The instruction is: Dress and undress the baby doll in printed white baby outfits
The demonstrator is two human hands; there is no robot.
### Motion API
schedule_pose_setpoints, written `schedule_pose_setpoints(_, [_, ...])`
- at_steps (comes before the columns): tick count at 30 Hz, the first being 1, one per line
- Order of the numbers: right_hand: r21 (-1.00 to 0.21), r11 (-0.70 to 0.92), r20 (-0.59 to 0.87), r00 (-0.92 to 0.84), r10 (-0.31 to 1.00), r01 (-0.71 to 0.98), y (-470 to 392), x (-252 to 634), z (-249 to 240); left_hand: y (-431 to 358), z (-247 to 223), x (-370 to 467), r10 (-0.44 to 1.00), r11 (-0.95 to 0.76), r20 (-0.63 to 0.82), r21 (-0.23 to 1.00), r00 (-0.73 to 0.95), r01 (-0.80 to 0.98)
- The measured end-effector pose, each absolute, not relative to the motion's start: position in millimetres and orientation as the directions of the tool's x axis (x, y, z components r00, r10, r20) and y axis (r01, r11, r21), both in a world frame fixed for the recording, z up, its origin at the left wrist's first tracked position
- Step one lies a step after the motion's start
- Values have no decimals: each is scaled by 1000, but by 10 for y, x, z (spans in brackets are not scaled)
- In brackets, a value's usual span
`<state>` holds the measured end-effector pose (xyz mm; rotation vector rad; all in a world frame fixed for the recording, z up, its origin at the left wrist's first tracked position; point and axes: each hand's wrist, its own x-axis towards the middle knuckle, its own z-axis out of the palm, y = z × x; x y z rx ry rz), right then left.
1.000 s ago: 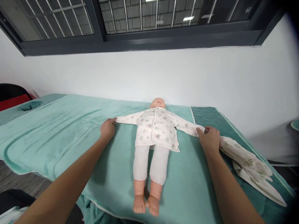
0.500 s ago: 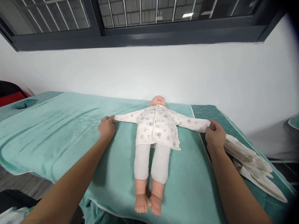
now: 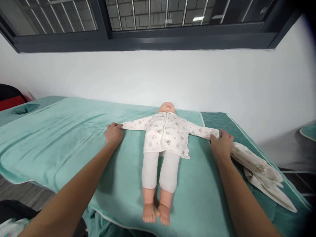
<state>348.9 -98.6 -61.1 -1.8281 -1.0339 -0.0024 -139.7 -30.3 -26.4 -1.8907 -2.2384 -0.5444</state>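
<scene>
A baby doll [image 3: 166,107] lies on its back, its arms stretched out sideways. It wears a white long-sleeved baby shirt [image 3: 164,133] with small printed figures, and its lower body and upper legs are white. At the end of the sleeve on the left, my left hand [image 3: 114,133] pinches the cuff. On the other side my right hand [image 3: 222,144] has its thumb and fingers around the opposite cuff, in a looser hold. Whatever lies inside the sleeve ends is hidden.
Under the doll is a light green blanket [image 3: 74,141], spread over a darker green cover [image 3: 276,210]. Folded white printed cloth [image 3: 259,171] lies beside my right forearm. A white wall [image 3: 138,75] with a barred window rises behind. A red and black object [image 3: 11,98] stands far left.
My right hand has shifted inward, its thumb and fingers now wider apart around the cuff, and the sleeve there looks less stretched. My left hand keeps its pinch.
</scene>
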Motion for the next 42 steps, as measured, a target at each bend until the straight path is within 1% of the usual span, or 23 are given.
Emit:
schedule_pose_setpoints(2, [-702, -88, 543, 611, 576, 707, -1049, 3399, -549, -295, -269, -1410, 918, 128, 349, 185, -187, 974])
schedule_pose_setpoints(4, [-645, 46, 647, 514, 563, 762, -1139, 3236, -460, -287, -273, -1418, 919, 123, 350, 186, -183, 975])
schedule_pose_setpoints(6, [-596, 265, 713, 348, 609, 758, -1262, 3001, -361, -276, -277, -1420, 918, 125, 352, 175, -181, 976])
schedule_pose_setpoints(8, [-544, 484, 749, 136, 649, 685, -1409, 2727, -276, -263, -283, -1416, 917, 127, 359, 155, -176, 980])
schedule_pose_setpoints(9, [-502, 562, 754, 13, 657, 657, -1484, 2591, -244, -257, -286, -1413, 915, 126, 365, 144, -171, 982])
schedule_pose_setpoints(11, [-438, 631, 734, -150, 662, 641, -1618, 2360, -203, -247, -292, -1404, 912, 121, 379, 123, -159, 985])
schedule_pose_setpoints(13, [-358, 647, 705, -259, 660, 673, -1707, 2213, -189, -240, -294, -1394, 909, 121, 387, 113, -156, 986])
schedule_pose_setpoints(15, [-284, 641, 705, -298, 644, 713, -1751, 2156, -192, -237, -291, -1387, 909, 128, 384, 110, -161, 986])
schedule_pose_setpoints(17, [-244, 641, 717, -310, 624, 728, -1774, 2159, -204, -237, -285, -1380, 913, 137, 372, 108, -168, 985])
schedule_pose_setpoints(19, [-238, 650, 714, -323, 621, 722, -1803, 2185, -219, -241, -278, -1374, 916, 141, 363, 107, -171, 984])
schedule_pose_setpoints(21, [-265, 657, 706, -322, 631, 706, -1848, 2202, -227, -247, -272, -1367, 916, 140, 363, 107, -170, 984])
schedule_pose_setpoints(24, [-304, 648, 714, -283, 640, 698, -1925, 2166, -202, -254, -269, -1358, 916, 139, 363, 104, -168, 985])
schedule_pose_setpoints(26, [-298, 635, 720, -269, 640, 713, -1955, 2083, -147, -255, -272, -1355, 917, 142, 361, 104, -171, 984])
schedule_pose_setpoints(29, [-241, 580, 671, -298, 679, 778, -1948, 1885, -9, -252, -284, -1360, 914, 136, 371, 108, -167, 985])
schedule_pose_setpoints(32, [-116, 537, 568, -388, 726, 836, -1890, 1674, 152, -247, -297, -1369, 910, 127, 382, 111, -160, 986])
schedule_pose_setpoints(35, [-23, 522, 527, -433, 731, 853, -1827, 1505, 283, -244, -301, -1373, 912, 132, 375, 115, -166, 985])
schedule_pose_setpoints(39, [-5, 575, 541, -481, 689, 818, -1807, 1319, 361, -250, -291, -1370, 913, 142, 368, 110, -173, 984])
schedule_pose_setpoints(42, [2, 606, 530, -515, 674, 795, -1839, 1264, 332, -259, -282, -1367, 914, 145, 365, 111, -176, 983])
